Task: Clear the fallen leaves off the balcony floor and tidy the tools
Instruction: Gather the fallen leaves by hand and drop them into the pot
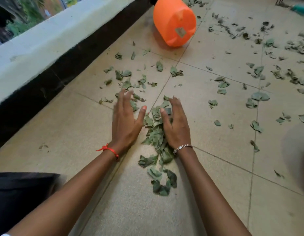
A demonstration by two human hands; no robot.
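Leaf pile [155, 136]: likely light, limp, easily scattered; your left grip [125, 124] and right grip [176, 127], both released, flank it, so scoop from both sides underneath.

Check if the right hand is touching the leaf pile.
Touching. In the head view the right hand presses its thumb and palm edge into the leaf pile.

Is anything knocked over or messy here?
Yes. The orange container lies tipped on its side by the wall, not standing up. Torn green leaves are scattered all over the floor tiles, with a pile between the left hand and right hand.
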